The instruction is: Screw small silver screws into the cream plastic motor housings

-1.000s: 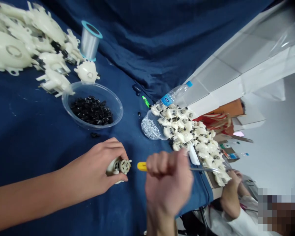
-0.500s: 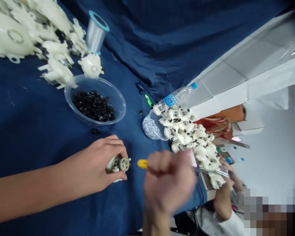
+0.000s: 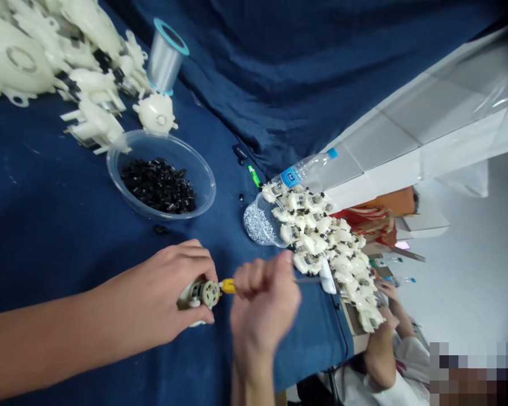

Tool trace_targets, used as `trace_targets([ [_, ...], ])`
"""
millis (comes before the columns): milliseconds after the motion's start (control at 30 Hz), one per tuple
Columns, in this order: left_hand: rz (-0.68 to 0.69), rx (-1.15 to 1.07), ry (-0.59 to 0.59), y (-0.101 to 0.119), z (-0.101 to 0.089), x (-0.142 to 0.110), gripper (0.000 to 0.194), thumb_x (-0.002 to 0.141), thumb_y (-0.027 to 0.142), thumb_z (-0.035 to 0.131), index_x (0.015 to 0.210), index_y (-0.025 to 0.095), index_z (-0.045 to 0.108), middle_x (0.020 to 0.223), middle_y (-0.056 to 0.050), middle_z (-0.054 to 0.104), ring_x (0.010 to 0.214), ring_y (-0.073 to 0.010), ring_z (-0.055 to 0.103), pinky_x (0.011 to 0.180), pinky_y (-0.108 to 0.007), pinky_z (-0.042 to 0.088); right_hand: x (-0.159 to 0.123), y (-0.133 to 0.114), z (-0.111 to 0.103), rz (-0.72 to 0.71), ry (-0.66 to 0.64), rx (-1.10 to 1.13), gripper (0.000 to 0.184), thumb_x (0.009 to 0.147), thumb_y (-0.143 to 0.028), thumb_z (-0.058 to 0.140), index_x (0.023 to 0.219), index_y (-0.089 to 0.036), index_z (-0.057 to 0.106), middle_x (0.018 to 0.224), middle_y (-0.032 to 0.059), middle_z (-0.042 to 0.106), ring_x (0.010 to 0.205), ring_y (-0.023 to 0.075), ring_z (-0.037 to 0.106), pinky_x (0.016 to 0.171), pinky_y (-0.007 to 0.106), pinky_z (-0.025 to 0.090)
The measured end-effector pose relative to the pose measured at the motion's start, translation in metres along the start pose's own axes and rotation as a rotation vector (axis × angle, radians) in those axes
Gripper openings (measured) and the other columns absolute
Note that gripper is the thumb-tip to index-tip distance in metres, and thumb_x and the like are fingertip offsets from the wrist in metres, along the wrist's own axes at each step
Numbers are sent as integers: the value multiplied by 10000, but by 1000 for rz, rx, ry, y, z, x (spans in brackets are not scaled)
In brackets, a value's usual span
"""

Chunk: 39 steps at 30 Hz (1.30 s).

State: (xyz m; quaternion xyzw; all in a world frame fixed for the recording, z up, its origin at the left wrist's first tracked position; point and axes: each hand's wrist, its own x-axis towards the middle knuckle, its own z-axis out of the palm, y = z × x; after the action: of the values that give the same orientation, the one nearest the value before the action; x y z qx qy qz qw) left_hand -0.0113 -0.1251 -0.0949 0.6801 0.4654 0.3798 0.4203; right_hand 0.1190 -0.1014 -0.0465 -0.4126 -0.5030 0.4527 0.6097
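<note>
My left hand (image 3: 186, 282) is closed round a cream plastic gearbox housing with a small round motor (image 3: 210, 294) in it; the motor's end faces right. My right hand (image 3: 262, 310) is a fist round a screwdriver. The screwdriver's yellow handle end (image 3: 227, 286) sticks out on the left, at or very near the motor's end; I cannot tell whether they touch. Its thin shaft (image 3: 309, 280) points right, away from the motor. Up from my left hand stands a clear bowl (image 3: 114, 186) with small black parts (image 3: 161, 183).
Cream housings lie at upper left (image 3: 21, 56) and in a cluster (image 3: 322, 231) at right. A wire spool (image 3: 166, 59), a cup of small metal bits (image 3: 258, 225), a water bottle (image 3: 305, 168) and a green item (image 3: 254, 176) stand on blue cloth. Another person's arm (image 3: 381, 349) is at lower right.
My right hand has moved left, bringing the screwdriver's handle end from a gap away up to the motor. My left hand still holds the housing in nearly the same place.
</note>
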Motion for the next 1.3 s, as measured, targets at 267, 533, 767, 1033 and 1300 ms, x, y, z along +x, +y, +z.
trace_targets([
  [267, -27, 7, -33, 0, 0, -2, 195, 740, 136, 794, 821, 230, 645, 884, 46, 626, 914, -170, 587, 807, -298, 434, 2, -14, -5, -37, 13, 112, 552, 1012, -358, 472, 558, -192, 203, 466, -93, 133, 387, 66, 121, 367, 209, 206],
  [533, -18, -5, -6, -2, 1, -2, 191, 748, 173, 808, 816, 233, 639, 908, 39, 621, 907, -170, 591, 795, -290, 447, -1, -42, -16, -134, -67, -171, 553, 961, -485, 513, 549, -235, 241, 482, -109, 105, 375, 75, 124, 371, 260, 182],
  [767, -41, 4, -21, 4, -1, -2, 227, 725, 141, 830, 793, 218, 627, 848, 47, 621, 901, -175, 579, 787, -291, 434, 12, -15, -14, -75, -75, -262, 560, 934, -537, 528, 550, -249, 241, 455, -106, 152, 370, 83, 170, 377, 272, 163],
  [1033, -4, -4, -39, 0, 1, -3, 218, 728, 130, 806, 796, 219, 620, 862, 43, 623, 896, -177, 587, 789, -291, 431, -3, 6, -14, 24, 60, -28, 554, 981, -486, 486, 565, -233, 221, 452, -117, 138, 371, 64, 113, 348, 228, 193],
  [1300, -20, -5, -19, 1, 1, -5, 200, 738, 111, 762, 828, 225, 625, 899, 28, 629, 895, -183, 595, 777, -285, 453, 3, 2, -4, -64, -20, -186, 561, 937, -587, 518, 593, -239, 244, 480, -122, 163, 382, 57, 158, 374, 228, 177],
])
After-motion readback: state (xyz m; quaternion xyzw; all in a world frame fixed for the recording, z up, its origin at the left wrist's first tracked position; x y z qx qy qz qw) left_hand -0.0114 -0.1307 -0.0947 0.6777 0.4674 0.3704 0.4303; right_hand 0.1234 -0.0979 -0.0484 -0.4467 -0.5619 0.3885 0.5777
